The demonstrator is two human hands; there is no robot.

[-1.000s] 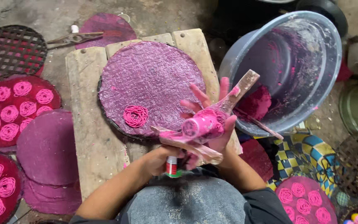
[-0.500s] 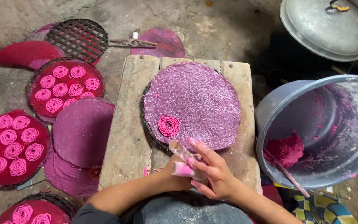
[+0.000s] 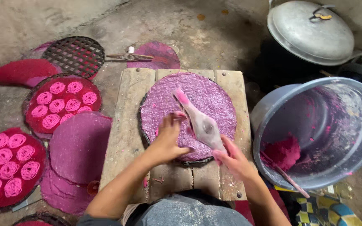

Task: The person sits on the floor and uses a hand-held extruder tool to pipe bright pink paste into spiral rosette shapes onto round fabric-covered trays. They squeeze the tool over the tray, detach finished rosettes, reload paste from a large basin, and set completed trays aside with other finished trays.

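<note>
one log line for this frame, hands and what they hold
left hand: on press | right hand: gripping wooden noodle press handle | press: tilted over round purple mat on wooden board | bucket: pink dough inside

The far half of my purple round mat (image 3: pixel 206 94) lies bare, open to my hands. On my right the grey bucket (image 3: pixel 315 129) crowds the wooden board (image 3: pixel 124 125); on my left, trays of pink coils (image 3: pixel 61 102) and stacked mats (image 3: pixel 78 146) fill the floor.

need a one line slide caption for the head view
Two hands, left hand and right hand, work a wooden press over a round purple mat on a plank stand.
</note>
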